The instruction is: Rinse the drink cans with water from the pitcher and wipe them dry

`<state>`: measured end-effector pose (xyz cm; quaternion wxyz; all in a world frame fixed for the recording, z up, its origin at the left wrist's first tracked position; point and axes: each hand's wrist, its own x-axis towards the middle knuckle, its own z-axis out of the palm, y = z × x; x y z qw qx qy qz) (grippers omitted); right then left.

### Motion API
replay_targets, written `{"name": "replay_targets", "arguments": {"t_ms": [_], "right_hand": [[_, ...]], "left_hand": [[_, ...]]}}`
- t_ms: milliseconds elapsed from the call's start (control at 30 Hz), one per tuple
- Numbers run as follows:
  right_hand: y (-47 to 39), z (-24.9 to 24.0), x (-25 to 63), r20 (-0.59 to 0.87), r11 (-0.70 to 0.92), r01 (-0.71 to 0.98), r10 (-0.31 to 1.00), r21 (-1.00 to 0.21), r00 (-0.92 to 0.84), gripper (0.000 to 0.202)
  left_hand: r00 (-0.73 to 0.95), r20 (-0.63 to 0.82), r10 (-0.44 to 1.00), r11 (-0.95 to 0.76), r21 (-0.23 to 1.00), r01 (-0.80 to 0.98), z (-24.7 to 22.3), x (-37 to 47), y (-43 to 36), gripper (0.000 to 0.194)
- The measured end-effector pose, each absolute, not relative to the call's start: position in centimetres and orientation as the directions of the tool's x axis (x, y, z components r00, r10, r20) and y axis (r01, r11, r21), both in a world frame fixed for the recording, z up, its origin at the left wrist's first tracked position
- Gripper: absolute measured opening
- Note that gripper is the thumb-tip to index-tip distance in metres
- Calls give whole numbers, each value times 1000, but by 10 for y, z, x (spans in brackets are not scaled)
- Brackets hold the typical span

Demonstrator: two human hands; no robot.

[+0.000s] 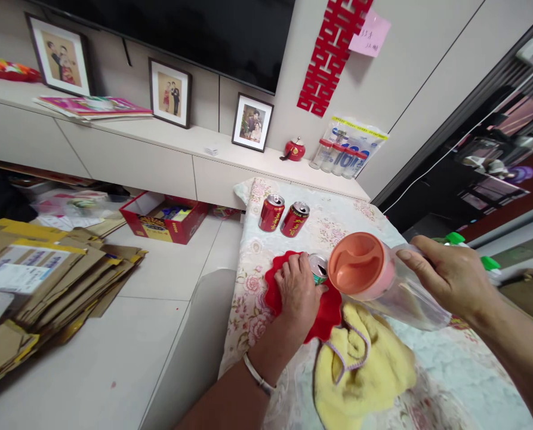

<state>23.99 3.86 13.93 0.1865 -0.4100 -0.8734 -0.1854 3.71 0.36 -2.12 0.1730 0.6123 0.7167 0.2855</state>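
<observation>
A clear plastic pitcher (412, 292) with an orange-pink lid (358, 263) is tilted to the left, its handle in my right hand (449, 278). The lid end is beside an opened can (319, 267) at the red scalloped tray (326, 313). My left hand (298, 292) lies over the tray, its fingers curved against the left side of that can. Whether any liquid is flowing cannot be seen. Two red cans (271, 213) stand farther back on the flowered tablecloth (252, 251). Nearer to me lies a crumpled yellow towel (364, 370).
Behind the table, a white cabinet (145, 143) holds framed photos, a red pot (295, 149) and red-lidded jars (338, 158). A red box (165, 221) and stacked flattened cardboard (69, 275) are on the floor at the left. A grey seat (197, 322) adjoins the table.
</observation>
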Motion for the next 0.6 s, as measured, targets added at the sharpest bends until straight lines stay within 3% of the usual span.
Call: {"name": "replay_targets", "arguments": {"t_ms": [400,600], "right_hand": [[38,140,239,486,606,762,608,227,-628,58],[38,139,240,478,592,785,645,181,-596,58]], "left_hand": [[-185,91,979,87,629,772,-20,36,5,75],[-180,80,980,91,626,775,-19,36,3,75]]}}
